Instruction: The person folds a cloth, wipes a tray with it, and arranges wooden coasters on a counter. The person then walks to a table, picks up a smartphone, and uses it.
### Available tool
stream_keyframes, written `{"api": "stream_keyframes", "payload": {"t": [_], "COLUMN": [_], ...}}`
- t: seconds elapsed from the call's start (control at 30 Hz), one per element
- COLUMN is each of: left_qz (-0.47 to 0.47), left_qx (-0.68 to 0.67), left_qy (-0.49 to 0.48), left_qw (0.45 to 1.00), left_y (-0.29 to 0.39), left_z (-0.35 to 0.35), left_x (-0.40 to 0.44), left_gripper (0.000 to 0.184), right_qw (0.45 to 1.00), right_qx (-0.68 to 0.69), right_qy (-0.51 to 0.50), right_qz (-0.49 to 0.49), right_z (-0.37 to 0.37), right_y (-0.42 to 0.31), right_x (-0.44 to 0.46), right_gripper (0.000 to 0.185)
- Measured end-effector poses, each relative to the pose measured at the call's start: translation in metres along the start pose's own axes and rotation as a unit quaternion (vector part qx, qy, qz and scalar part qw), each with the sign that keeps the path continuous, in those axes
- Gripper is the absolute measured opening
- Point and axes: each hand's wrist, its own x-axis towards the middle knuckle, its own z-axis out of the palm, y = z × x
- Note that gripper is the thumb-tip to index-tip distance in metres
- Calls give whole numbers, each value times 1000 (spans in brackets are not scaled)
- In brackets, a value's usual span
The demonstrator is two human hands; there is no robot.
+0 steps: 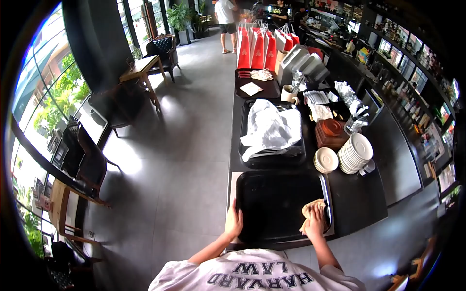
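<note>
While the left hand (234, 222) steadies the near black tray (279, 203) at its left edge, fingers fairly straight, the right hand (315, 221) has its grip closed over a tan cloth (311, 211), on the tray's right side; tray on desk (357, 208), stacked saucers (355, 153) beyond.

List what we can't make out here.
All head view:
- Black tray patch under tan cloth: hidden by cloth and right hand.
- Whatever is under the crumpled white sheet: covered by it.
- Red paper bags' contents: hidden by bag walls.
- Standing person's head: cut off by top edge.
- Shelf item labels: too small.
</note>
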Motion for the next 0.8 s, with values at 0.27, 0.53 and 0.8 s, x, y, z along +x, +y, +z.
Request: {"api": "stream_keyframes", "payload": {"t": [0.27,0.53,0.8], "left_qz": [-37,-53,-39], "left_qx": [77,47,5], "left_qy": [-74,-77,16], "left_qw": [994,994,999], "left_y": [8,1,2], "left_z": [-12,-11,-11], "left_x": [-12,-17,-14], "left_gripper": [52,49,41], "right_qw": [994,960,932], "right_qx": [87,213,219], "right_qy": [0,-18,-131], "right_qz": [-61,-183,-258], "right_z": [23,75,70], "right_y": [-49,-190,-203], "right_x": [8,37,37], "right_gripper": [44,43,25]}}
